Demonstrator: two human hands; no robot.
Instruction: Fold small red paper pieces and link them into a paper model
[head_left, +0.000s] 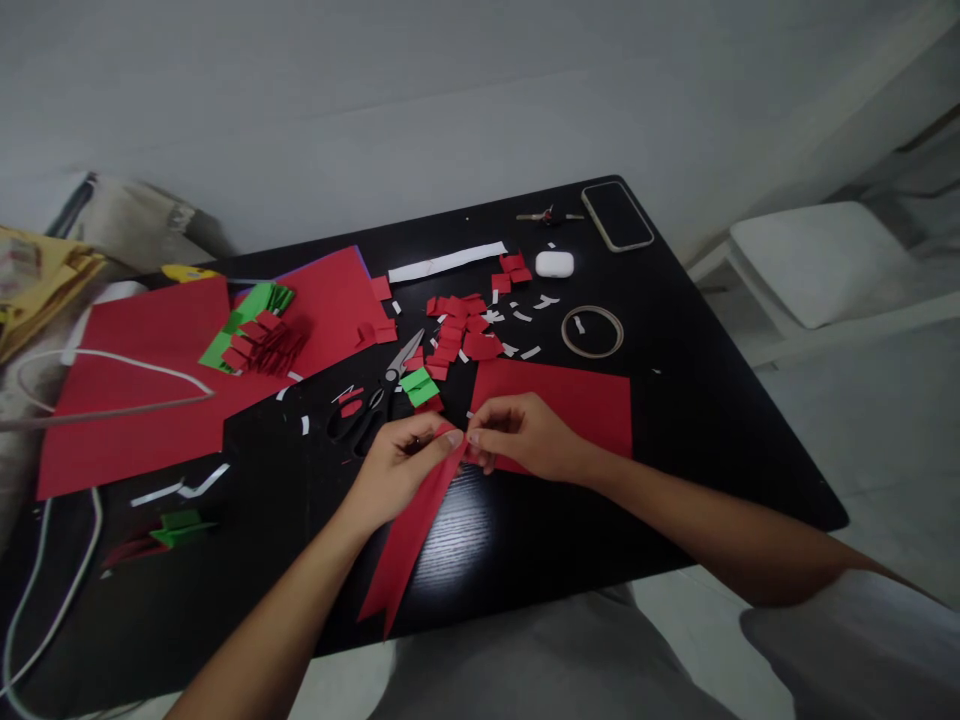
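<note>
A long folded red paper strip (pixel 416 525) slants down toward the table's near edge. My left hand (pixel 401 465) pinches its upper end between thumb and fingers. Fingertips of my right hand (pixel 525 435) are closed at that same end, touching or nearly touching the left thumb; the exact grip is partly hidden. Under the right hand lies a flat red sheet (pixel 577 400). Black-handled scissors (pixel 382 392) rest partly open just beyond my left hand, beside a small folded green paper piece (pixel 420 386).
Folded red pieces (pixel 457 335) and white scraps lie mid-table. A tape roll (pixel 592 331), white earbud case (pixel 554 264) and phone (pixel 617 215) are at right. Large red sheets (pixel 142 370) and a green-red folded stack (pixel 259 325) lie left, near a white cable (pixel 97 520).
</note>
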